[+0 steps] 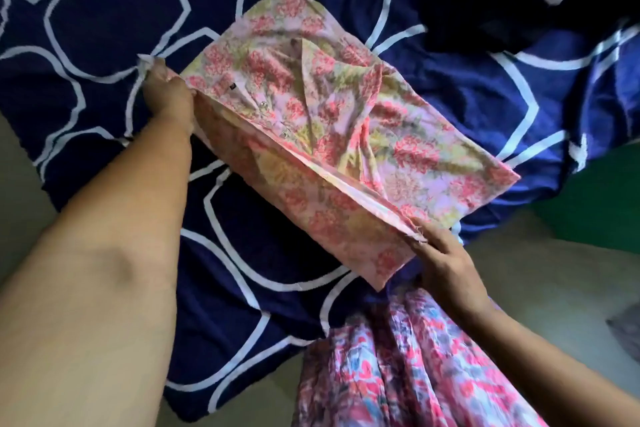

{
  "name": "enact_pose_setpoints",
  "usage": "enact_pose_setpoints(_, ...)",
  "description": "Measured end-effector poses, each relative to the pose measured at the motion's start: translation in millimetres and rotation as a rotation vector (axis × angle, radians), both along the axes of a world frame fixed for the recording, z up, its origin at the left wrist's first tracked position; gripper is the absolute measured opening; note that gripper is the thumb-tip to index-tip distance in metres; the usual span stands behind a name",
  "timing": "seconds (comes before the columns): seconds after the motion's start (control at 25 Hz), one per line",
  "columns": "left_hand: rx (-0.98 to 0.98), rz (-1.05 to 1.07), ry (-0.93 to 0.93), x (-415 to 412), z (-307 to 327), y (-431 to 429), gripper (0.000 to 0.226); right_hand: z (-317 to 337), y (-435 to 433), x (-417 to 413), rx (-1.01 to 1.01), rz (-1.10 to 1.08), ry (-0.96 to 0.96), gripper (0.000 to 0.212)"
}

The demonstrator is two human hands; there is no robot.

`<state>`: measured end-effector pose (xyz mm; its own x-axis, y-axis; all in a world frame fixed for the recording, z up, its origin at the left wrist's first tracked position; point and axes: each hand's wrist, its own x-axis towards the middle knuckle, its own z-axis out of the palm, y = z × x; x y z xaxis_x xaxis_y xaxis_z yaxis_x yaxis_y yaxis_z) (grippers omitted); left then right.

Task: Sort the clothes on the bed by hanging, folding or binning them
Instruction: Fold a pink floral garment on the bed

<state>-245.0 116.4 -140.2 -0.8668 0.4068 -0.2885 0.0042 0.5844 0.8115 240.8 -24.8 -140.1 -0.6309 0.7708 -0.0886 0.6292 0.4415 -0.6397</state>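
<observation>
A pink floral shirt [346, 114] with small buttons lies partly folded on the navy bedspread [104, 10], running diagonally from upper left to lower right. My left hand [169, 97] grips its upper-left corner at the fold. My right hand [446, 260] pinches the lower-right end of the same folded edge. The near flap of the shirt is raised along that edge and hangs toward me.
The navy bedspread has a white looping pattern and is rumpled at the upper right. My pink and blue patterned dress [398, 357] fills the bottom centre. Pale floor [540, 288] shows on both sides, with a green surface [595, 198] at the right.
</observation>
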Motion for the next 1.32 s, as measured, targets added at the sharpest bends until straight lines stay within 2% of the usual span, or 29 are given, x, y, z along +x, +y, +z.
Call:
enact_pose_setpoints(0.12,-0.111,-0.174,0.058,43,15,52,0.057,-8,22,26,-0.018,-0.158,-0.035,0.054)
enact_pose_setpoints(0.16,-0.118,-0.205,0.069,57,17,67,0.057,-4,28,28,-0.149,-0.235,-0.012,0.055)
enact_pose_setpoints(0.28,-0.142,-0.285,0.084,83,12,110,0.056,0,52,41,-0.183,-0.273,0.048,0.036)
enact_pose_setpoints(0.44,-0.236,-0.381,0.097,124,7,160,0.056,-3,84,60,-0.321,-0.408,0.101,0.027)
enact_pose_setpoints(0.6,-0.243,-0.375,0.093,146,-13,176,0.055,3,105,68,-0.401,-0.399,0.043,0.032)
enact_pose_setpoints(0.76,-0.166,-0.392,0.059,163,-16,197,0.056,7,117,74,-0.503,-0.471,0.162,0.037)
enact_pose_setpoints(0.8,-0.139,-0.415,0.028,163,-17,199,0.06,5,117,75,-0.494,-0.486,0.167,0.033)
enact_pose_setpoints(0.88,-0.117,-0.468,-0.071,158,-22,199,0.077,4,118,71,-0.398,-0.398,0.039,0.022)
enact_pose_setpoints(0.92,-0.129,-0.498,-0.057,158,-25,195,0.078,3,117,70,-0.326,-0.368,-0.018,0.018)
enact_pose_setpoints(0.96,-0.15,-0.543,0.046,163,-27,189,0.074,-2,112,71,-0.272,-0.391,-0.061,0.018)
enact_pose_setpoints(1.04,-0.146,-0.683,0.328,185,-15,168,0.062,-7,102,70,-0.148,-0.538,-0.129,0.034)
enact_pose_setpoints(1.08,-0.124,-0.739,0.474,199,-6,150,0.059,-12,100,70,-0.005,-0.486,-0.19,0.045)
enact_pose_setpoints(1.16,-0.155,-0.731,0.665,220,7,109,0.057,-18,101,64,0.111,-0.295,-0.205,0.055)
enact_pose_setpoints(1.32,-0.406,-0.515,0.546,224,-2,22,0.059,-20,123,15,0.204,-0.034,-0.178,0.063)
